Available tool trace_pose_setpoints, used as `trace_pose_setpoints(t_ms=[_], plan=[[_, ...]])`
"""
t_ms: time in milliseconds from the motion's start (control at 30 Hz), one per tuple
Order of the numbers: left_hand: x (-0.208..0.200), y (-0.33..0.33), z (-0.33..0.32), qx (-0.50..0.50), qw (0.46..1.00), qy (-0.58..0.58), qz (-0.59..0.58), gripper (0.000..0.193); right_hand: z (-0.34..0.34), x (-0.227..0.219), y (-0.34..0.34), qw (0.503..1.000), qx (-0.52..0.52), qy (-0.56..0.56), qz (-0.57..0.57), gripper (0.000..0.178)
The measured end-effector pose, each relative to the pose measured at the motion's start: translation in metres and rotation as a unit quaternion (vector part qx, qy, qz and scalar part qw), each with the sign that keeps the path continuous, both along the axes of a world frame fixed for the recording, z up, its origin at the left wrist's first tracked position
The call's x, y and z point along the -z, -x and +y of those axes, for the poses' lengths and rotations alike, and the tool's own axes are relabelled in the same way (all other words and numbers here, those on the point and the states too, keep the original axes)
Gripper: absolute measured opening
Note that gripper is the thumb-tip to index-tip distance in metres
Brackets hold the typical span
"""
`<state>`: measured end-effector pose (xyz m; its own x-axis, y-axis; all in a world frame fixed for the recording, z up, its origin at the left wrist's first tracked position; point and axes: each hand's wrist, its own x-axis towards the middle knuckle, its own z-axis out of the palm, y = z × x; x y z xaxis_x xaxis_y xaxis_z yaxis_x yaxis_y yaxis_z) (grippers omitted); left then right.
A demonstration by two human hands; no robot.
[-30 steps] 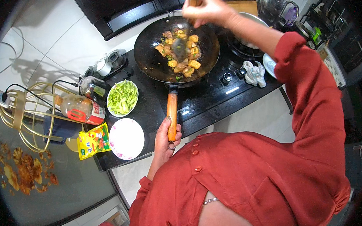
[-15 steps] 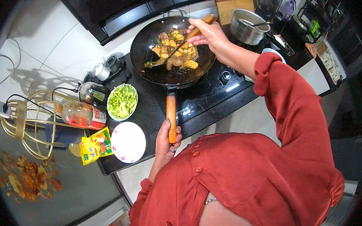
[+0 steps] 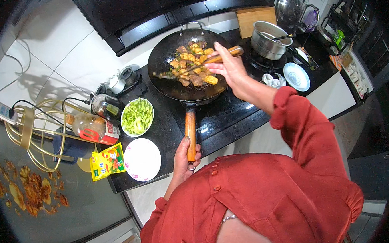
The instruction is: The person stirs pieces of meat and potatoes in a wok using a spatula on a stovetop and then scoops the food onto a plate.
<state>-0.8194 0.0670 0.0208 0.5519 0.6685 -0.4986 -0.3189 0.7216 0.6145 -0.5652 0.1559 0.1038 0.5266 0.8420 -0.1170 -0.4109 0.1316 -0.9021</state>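
Note:
My left hand [image 3: 183, 161] is wrapped round the wooden handle of a dark wok [image 3: 168, 87] on the stove. In the wok lie browned chunks of food [image 3: 191, 61], some golden yellow, with green bits. My right hand [image 3: 232, 69], above the wok's right side, holds a spatula by its wooden handle [image 3: 232, 52]. Its fingers are stretched out, with the handle lying across the palm under the thumb. The spatula's metal shaft crosses the food, and its blade rests near the wok's left wall, partly seen.
Left of the wok stand a bowl of cut green vegetables [image 3: 137, 117], a white plate [image 3: 142, 160], a yellow packet [image 3: 107, 162] and a bottle [image 3: 92, 127]. To the right are a metal pot [image 3: 267, 41], a pale bowl [image 3: 296, 77] and a cutting board [image 3: 255, 19].
My right hand has tilted the spatula flatter, its handle end swinging right and down, and the fingers have straightened. My left hand keeps its grip. The whole view has shifted slightly.

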Motion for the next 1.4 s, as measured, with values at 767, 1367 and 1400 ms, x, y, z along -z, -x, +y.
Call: trace_pose_setpoints(t_ms=[767, 1367, 1400], plan=[[0.003, -0.005, -0.005, 0.004, 1.000, -0.004, 0.019, 0.029, -0.010, -0.034, 0.016, 0.665, -0.114, -0.213, -0.706, 0.008], [0.000, 0.002, 0.000, 0.011, 1.000, 0.011, 0.001, 0.025, 0.033, 0.016, -0.104, 0.972, -0.087, -0.033, -0.217, 0.018], [-0.001, 0.002, 0.000, 0.012, 1.000, 0.009, 0.000, 0.026, 0.035, 0.015, -0.089, 0.965, -0.103, -0.034, -0.238, 0.019]])
